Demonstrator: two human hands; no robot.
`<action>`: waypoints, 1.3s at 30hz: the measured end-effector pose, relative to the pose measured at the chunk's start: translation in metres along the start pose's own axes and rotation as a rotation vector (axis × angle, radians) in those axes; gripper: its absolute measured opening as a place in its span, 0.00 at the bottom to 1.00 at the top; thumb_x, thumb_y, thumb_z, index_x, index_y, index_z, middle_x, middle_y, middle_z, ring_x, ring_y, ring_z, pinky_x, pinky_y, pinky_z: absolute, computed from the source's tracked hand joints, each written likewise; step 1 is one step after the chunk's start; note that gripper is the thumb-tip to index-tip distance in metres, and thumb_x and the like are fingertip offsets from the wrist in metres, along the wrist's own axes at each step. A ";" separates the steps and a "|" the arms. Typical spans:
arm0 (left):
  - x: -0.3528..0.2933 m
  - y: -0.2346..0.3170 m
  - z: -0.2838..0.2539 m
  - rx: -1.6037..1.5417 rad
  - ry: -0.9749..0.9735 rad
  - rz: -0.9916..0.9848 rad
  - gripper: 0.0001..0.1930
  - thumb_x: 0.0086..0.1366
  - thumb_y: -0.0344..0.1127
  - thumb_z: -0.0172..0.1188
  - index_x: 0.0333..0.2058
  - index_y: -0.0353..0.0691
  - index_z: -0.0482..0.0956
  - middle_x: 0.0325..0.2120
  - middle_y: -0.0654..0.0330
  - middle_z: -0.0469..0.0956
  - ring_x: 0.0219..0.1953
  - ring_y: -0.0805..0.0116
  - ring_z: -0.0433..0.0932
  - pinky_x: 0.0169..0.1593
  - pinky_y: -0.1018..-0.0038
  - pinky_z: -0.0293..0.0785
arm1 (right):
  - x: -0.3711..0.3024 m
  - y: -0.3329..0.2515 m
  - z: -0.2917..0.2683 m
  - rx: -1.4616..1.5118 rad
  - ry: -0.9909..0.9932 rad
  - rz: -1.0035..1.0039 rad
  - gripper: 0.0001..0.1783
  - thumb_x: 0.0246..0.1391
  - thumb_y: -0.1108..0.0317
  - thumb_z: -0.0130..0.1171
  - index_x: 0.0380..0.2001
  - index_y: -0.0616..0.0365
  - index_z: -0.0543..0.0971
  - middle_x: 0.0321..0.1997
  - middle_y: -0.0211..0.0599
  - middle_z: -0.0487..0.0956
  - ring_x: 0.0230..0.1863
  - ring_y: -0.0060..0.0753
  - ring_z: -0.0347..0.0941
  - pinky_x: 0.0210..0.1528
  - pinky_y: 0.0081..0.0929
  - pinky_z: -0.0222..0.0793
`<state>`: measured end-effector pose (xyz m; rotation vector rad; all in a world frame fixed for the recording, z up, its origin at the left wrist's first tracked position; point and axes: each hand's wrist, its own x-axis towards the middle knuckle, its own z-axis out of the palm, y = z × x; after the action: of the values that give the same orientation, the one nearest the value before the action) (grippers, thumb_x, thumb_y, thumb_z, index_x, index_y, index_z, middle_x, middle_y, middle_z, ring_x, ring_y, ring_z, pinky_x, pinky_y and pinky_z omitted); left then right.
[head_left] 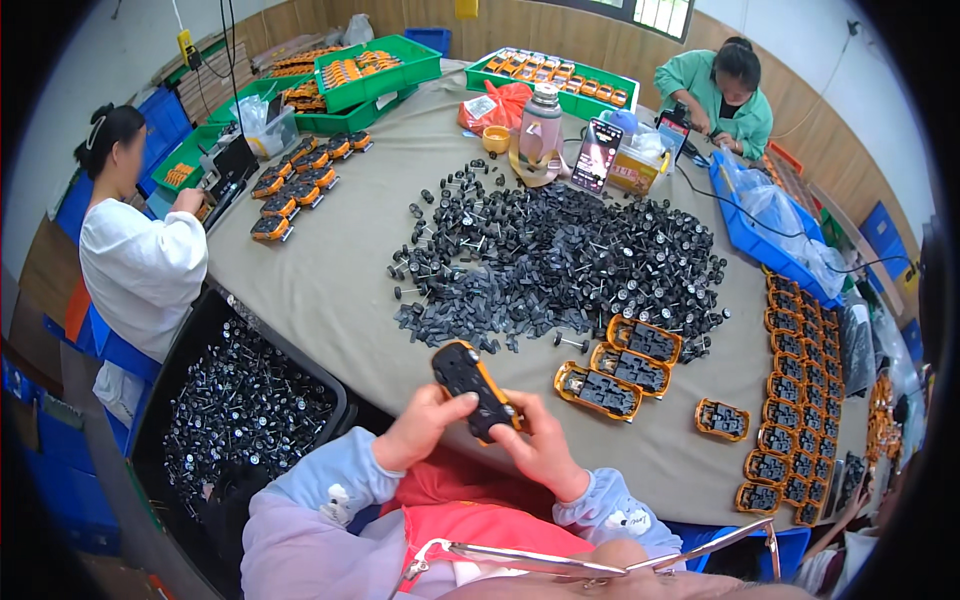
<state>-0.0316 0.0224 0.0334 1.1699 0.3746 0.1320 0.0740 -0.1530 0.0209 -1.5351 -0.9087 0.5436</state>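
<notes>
Between my two hands I hold a toy car with its black underside turned up and its orange body below. My left hand grips its left side, the thumb lying on the black base. On the near right end, my right hand closes round it with the thumb pressed on the base. Just right of my hands, several orange toy car bodies lie upside down. Beyond them spreads a large heap of small black plastic parts and wheel axles.
Rows of upturned car bodies line the right side. A black tub of wheel axles stands at my left. Finished-looking cars, green trays, a flask and a phone are farther off. Two people work across the table.
</notes>
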 end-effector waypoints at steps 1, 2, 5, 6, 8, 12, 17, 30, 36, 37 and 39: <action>-0.002 0.002 -0.016 -0.029 0.035 -0.008 0.20 0.70 0.37 0.57 0.55 0.29 0.72 0.48 0.54 0.80 0.52 0.64 0.79 0.60 0.67 0.72 | 0.003 -0.001 0.000 -0.002 -0.004 -0.003 0.25 0.58 0.72 0.64 0.57 0.64 0.71 0.49 0.42 0.78 0.46 0.31 0.77 0.47 0.27 0.77; -0.005 0.012 -0.033 -0.067 0.081 0.018 0.20 0.71 0.38 0.56 0.54 0.30 0.72 0.47 0.54 0.80 0.50 0.62 0.80 0.58 0.65 0.74 | 0.005 -0.001 0.001 -0.156 -0.068 -0.149 0.26 0.57 0.72 0.64 0.58 0.62 0.71 0.52 0.43 0.77 0.49 0.37 0.76 0.49 0.30 0.76; -0.013 0.050 -0.098 -0.118 0.295 0.123 0.19 0.73 0.42 0.53 0.53 0.32 0.72 0.45 0.51 0.81 0.49 0.57 0.82 0.53 0.59 0.79 | 0.007 0.004 0.004 -0.338 -0.158 -0.314 0.26 0.54 0.71 0.65 0.56 0.59 0.73 0.56 0.47 0.75 0.54 0.51 0.73 0.52 0.36 0.75; -0.021 0.059 -0.135 -0.117 0.381 0.124 0.18 0.73 0.42 0.52 0.53 0.33 0.72 0.46 0.50 0.81 0.49 0.56 0.82 0.52 0.57 0.80 | 0.008 0.008 0.004 -0.331 -0.171 -0.315 0.24 0.53 0.72 0.65 0.54 0.59 0.74 0.55 0.47 0.75 0.53 0.50 0.73 0.52 0.36 0.75; -0.022 0.059 -0.202 -0.165 0.458 0.096 0.17 0.73 0.40 0.51 0.53 0.35 0.70 0.47 0.49 0.80 0.50 0.55 0.82 0.51 0.57 0.80 | 0.009 0.013 0.003 -0.330 -0.171 -0.323 0.20 0.52 0.74 0.64 0.50 0.60 0.77 0.52 0.47 0.76 0.51 0.49 0.75 0.50 0.36 0.75; 0.009 0.076 -0.266 -0.139 0.596 -0.009 0.15 0.69 0.35 0.56 0.52 0.38 0.71 0.46 0.51 0.81 0.47 0.58 0.83 0.49 0.60 0.81 | -0.001 0.019 0.001 -0.336 -0.077 -0.186 0.14 0.51 0.77 0.62 0.43 0.61 0.79 0.44 0.48 0.78 0.46 0.51 0.76 0.48 0.38 0.74; 0.015 0.081 -0.359 -0.130 0.831 0.007 0.16 0.66 0.36 0.60 0.51 0.39 0.76 0.46 0.54 0.83 0.42 0.64 0.83 0.39 0.73 0.78 | -0.001 0.022 0.000 -0.321 -0.115 -0.140 0.13 0.50 0.79 0.61 0.41 0.61 0.80 0.41 0.46 0.79 0.41 0.49 0.77 0.45 0.36 0.74; 0.076 0.086 -0.481 0.695 1.484 0.632 0.16 0.67 0.38 0.63 0.43 0.28 0.79 0.34 0.59 0.81 0.31 0.68 0.78 0.39 0.73 0.77 | 0.007 0.002 -0.041 -0.832 0.243 -0.394 0.15 0.48 0.79 0.62 0.41 0.59 0.80 0.42 0.41 0.80 0.46 0.51 0.75 0.52 0.45 0.67; 0.060 0.069 -0.211 0.806 0.591 0.538 0.04 0.70 0.31 0.58 0.40 0.40 0.79 0.31 0.64 0.77 0.32 0.77 0.74 0.37 0.78 0.72 | -0.022 -0.008 -0.093 -1.400 0.159 -0.029 0.29 0.48 0.68 0.67 0.56 0.54 0.77 0.64 0.42 0.71 0.69 0.54 0.60 0.71 0.58 0.49; 0.053 0.065 -0.165 0.834 0.426 0.513 0.02 0.68 0.30 0.60 0.37 0.40 0.80 0.32 0.61 0.78 0.33 0.71 0.77 0.38 0.75 0.74 | -0.027 -0.002 -0.093 -1.315 0.167 -0.009 0.30 0.48 0.65 0.68 0.57 0.52 0.77 0.66 0.42 0.70 0.72 0.54 0.57 0.73 0.64 0.41; 0.057 0.045 -0.110 1.166 0.075 0.813 0.07 0.59 0.25 0.64 0.37 0.39 0.81 0.37 0.55 0.78 0.41 0.57 0.78 0.44 0.68 0.75 | -0.035 0.000 -0.093 -1.320 0.152 -0.063 0.30 0.47 0.65 0.68 0.57 0.51 0.78 0.64 0.42 0.71 0.71 0.54 0.58 0.72 0.65 0.42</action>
<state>-0.0131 0.1527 0.0246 2.4346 -0.0272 0.7341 0.1261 -0.2370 0.0326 -2.6335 -1.2690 -0.3536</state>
